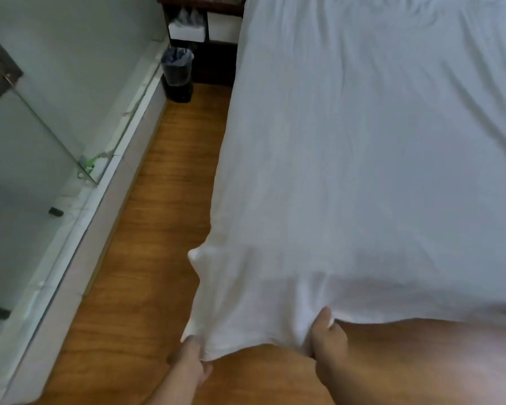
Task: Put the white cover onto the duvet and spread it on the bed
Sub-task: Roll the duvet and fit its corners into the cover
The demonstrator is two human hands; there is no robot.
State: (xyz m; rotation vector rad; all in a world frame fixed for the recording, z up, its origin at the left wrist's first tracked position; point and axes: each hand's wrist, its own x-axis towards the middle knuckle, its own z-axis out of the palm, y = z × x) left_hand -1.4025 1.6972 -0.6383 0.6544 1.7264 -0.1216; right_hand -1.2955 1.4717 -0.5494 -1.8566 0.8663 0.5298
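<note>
The white cover (362,171) lies spread over the bed, its near edge hanging off the foot end above the wooden floor (158,229). The left hand (195,363) pinches the near left corner of that edge, and the right hand (327,337) grips the edge just to the right, fingers curled into the cloth. Along the left runs a glass partition (41,141), with a black bin (178,74) and a dark nightstand (205,24) at the far end.
</note>
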